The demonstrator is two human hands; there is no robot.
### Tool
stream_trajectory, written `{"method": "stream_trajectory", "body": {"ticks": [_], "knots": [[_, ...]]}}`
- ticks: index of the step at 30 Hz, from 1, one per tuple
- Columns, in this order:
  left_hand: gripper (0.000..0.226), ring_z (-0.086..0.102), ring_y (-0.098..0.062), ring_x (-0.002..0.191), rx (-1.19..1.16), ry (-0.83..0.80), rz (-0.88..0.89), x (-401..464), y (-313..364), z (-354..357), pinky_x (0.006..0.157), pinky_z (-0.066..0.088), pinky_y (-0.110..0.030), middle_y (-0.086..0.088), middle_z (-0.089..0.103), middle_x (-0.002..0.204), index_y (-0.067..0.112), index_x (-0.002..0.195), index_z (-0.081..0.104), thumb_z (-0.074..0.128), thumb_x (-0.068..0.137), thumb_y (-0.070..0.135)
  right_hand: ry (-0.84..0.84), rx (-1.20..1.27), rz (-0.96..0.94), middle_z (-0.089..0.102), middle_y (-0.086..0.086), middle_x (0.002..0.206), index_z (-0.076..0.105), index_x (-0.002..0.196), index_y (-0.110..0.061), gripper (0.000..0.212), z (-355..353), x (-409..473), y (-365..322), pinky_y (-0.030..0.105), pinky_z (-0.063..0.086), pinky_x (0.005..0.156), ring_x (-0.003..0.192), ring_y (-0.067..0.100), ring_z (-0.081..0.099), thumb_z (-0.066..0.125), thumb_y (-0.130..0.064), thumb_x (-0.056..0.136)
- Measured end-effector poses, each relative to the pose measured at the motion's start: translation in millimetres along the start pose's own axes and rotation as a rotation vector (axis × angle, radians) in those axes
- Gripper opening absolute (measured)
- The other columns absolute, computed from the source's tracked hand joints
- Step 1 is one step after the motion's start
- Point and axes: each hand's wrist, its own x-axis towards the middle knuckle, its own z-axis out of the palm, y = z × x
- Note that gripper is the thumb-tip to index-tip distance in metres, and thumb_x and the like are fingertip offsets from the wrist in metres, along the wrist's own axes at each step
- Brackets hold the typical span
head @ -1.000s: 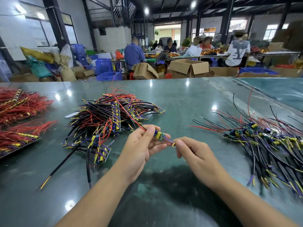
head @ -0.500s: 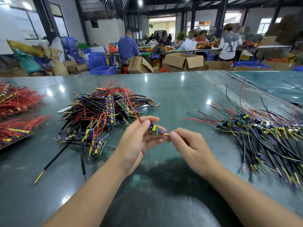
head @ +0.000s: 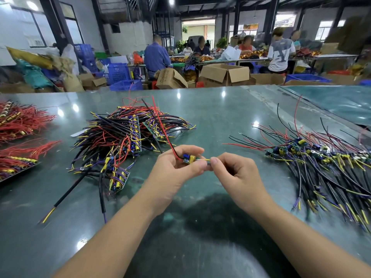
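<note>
**Small board held between two hands above the counter**

The left hand (head: 170,171) is curled round a small circuit board (head: 190,159), thumb on top and fingers beneath, and holds it clear of the green counter (head: 220,117), near the middle of the view. The board carries a yellow part and a blue part. A red lead (head: 163,125) and a black one beside it run from the board's left end, up and away over the heap behind.

The right hand (head: 239,177) meets the left one at the board's right end. Its thumb and forefinger pinch a short yellow wire (head: 205,159) that sticks out of the board, and its other fingers are curled into the palm. The fingertips of the two hands are just beside each other, perhaps touching.

Left of the hands and further back lies a heap of wired boards (head: 124,137), strips of green boards tangled with black, red, yellow and purple wires. A black-sleeved cable (head: 66,197) with a yellow tip trails out of it toward the near edge. On the right lies a second pile (head: 321,163), single boards with their long black leads fanned toward the person. At the far left edge lie bundles of red wires (head: 22,121).

Beyond the counter stand open cardboard boxes (head: 224,75) and blue crates (head: 118,74), and several people work at far tables.
</note>
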Motion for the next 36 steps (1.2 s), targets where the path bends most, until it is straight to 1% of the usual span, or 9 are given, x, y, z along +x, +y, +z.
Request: {"method": "stream_trajectory", "body": {"ticks": [3,7,11,17,20,23,28,31,36], "knots": [[0.016,0.07,-0.014,0.07,0.061,0.049,0.02,0.0,-0.7,-0.9,0.066,0.053,-0.017,-0.005,0.072,0.075,0.011,0.091,0.067,0.069,0.078,0.002,-0.01,-0.003,-0.02,0.037,-0.012,0.048,0.063,0.065,-0.007,0.03,0.8,-0.7,-0.9,0.013,0.026,0.047,0.047,0.002,0.031,0.055,-0.026,0.087],[0.019,0.069,-0.013,0.067,0.074,0.042,0.024,0.7,2.8,-5.4,0.062,0.052,-0.017,-0.006,0.071,0.073,0.016,0.088,0.068,0.072,0.07,0.017,-0.071,-0.017,-0.037,0.036,-0.012,0.048,0.064,0.069,-0.006,0.028,-2.8,-1.0,-0.5,0.013,0.024,0.047,0.047,0.003,0.03,0.058,-0.024,0.09],[0.012,0.065,-0.009,0.062,0.164,0.036,0.038,2.2,1.0,-6.6,0.06,0.051,-0.017,0.001,0.069,0.068,0.014,0.088,0.064,0.07,0.079,0.009,-0.125,-0.062,-0.044,0.036,-0.012,0.048,0.063,0.069,-0.003,0.03,-6.4,-1.9,2.0,0.012,0.023,0.047,0.047,0.003,0.03,0.059,-0.021,0.092],[0.013,0.062,-0.01,0.059,0.118,0.052,0.037,1.5,-2.3,-4.7,0.059,0.051,-0.019,0.0,0.068,0.067,0.016,0.082,0.062,0.074,0.076,0.02,-0.103,-0.106,-0.083,0.032,-0.008,0.052,0.059,0.068,0.002,0.039,-1.9,-4.0,1.7,0.015,0.022,0.047,0.049,0.005,0.027,0.053,-0.03,0.09],[0.02,0.062,-0.01,0.06,0.054,0.071,-0.001,1.1,-2.1,-3.2,0.061,0.051,-0.02,-0.003,0.069,0.069,0.016,0.085,0.063,0.072,0.073,0.029,-0.085,-0.109,-0.105,0.034,-0.008,0.052,0.062,0.069,-0.001,0.036,-1.8,-3.7,-0.5,0.014,0.023,0.048,0.049,0.005,0.029,0.054,-0.029,0.09],[0.019,0.059,-0.009,0.056,0.0,0.104,-0.045,2.0,-1.6,-2.8,0.056,0.049,-0.019,-0.001,0.067,0.066,0.014,0.085,0.06,0.067,0.074,0.028,-0.088,-0.154,-0.163,0.042,-0.016,0.054,0.067,0.073,-0.012,0.023,-1.1,-1.1,-3.6,0.012,0.029,0.055,0.055,0.005,0.039,0.058,-0.026,0.089],[0.004,0.054,-0.008,0.053,0.098,0.169,-0.032,5.1,-6.2,-6.1,0.054,0.046,-0.019,0.0,0.064,0.061,0.013,0.085,0.061,0.061,0.089,0.013,-0.096,-0.272,-0.201,0.051,-0.018,0.064,0.068,0.077,-0.018,0.017,4.2,-2.7,-3.1,0.025,0.041,0.062,0.064,0.008,0.048,0.059,-0.027,0.089],[0.004,0.061,-0.007,0.055,0.049,0.119,-0.071,5.3,-4.0,-7.9,0.055,0.05,-0.016,-0.002,0.068,0.065,0.013,0.084,0.064,0.067,0.083,0.01,-0.083,-0.259,-0.131,0.056,-0.012,0.064,0.067,0.077,-0.019,0.016,1.1,-2.4,0.1,0.025,0.041,0.06,0.061,0.009,0.049,0.062,-0.024,0.091],[0.014,0.067,-0.012,0.058,-0.059,0.088,-0.153,5.7,-2.2,-8.4,0.056,0.053,-0.017,-0.007,0.069,0.067,0.006,0.08,0.065,0.072,0.067,0.004,-0.065,-0.308,-0.07,0.057,-0.007,0.061,0.065,0.074,-0.017,0.019,-1.3,-0.9,0.1,0.04,0.046,0.061,0.061,0.018,0.051,0.062,-0.027,0.09]]}}
